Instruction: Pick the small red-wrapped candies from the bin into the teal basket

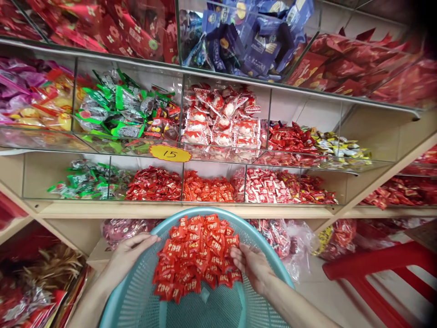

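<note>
A teal perforated plastic basket (136, 291) fills the lower middle of the view, in front of the shelves. Inside it lies a heap of small red wrapped candies (198, 255). My left hand (131, 255) grips the basket's left rim, thumb on top, its other fingers hidden outside. Over the basket's right side, my right hand (251, 264) reaches in with bent fingers touching the right edge of the candy heap. Whether a candy is between those fingers cannot be made out.
Shelves (218, 210) with clear dividers hold many wrapped candies. A yellow price tag (170, 153) reads 15. A red plastic stool (382, 264) stands at the right. Bagged candies (278, 237) lie under the shelf, and packages (30, 282) sit at the lower left.
</note>
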`<state>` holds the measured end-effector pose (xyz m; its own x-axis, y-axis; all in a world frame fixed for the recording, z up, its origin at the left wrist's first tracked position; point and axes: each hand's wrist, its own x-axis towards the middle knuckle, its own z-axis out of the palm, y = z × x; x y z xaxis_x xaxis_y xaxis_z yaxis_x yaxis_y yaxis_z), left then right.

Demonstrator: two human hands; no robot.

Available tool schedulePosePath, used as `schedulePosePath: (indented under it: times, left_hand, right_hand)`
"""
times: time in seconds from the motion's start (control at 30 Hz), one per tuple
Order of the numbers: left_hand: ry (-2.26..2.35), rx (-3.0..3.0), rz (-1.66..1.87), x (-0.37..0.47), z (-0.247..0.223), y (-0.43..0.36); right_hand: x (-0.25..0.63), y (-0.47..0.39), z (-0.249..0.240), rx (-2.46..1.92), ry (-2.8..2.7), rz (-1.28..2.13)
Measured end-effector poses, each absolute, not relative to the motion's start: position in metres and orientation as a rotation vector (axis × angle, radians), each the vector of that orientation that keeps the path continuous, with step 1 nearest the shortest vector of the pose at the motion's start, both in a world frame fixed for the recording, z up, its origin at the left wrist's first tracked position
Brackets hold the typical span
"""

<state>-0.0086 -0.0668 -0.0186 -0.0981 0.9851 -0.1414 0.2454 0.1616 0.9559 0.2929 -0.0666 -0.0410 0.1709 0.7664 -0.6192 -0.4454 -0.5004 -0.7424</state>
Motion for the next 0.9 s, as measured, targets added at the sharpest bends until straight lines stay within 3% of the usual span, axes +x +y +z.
schedulePosePath:
  times: [0.3,0.5,0.73,0.9]
  left_hand:
    - [1.505,1.200,1.014,-0.008,-0.017,-0.068]
    - [1.494,1.181,1.014,-0.004,-0.009,-0.068]
    - [1.474,1.218,1.034,-0.008,-0.018,-0.066]
    - [1.452,1.161,1.038,-0.009,-0.022,-0.066]
  right_hand:
    - [0.294,-0.070,-0.042,-1.352,-0.411,1.461]
    - [0.299,-0.072,-0.024,-1.333,-0.761,1.239]
    - [0.296,-0.006,0.049,-1.221,-1.782,0.562]
    - [0.262,0.059,0.069,-1.380,-2.484,-0.040]
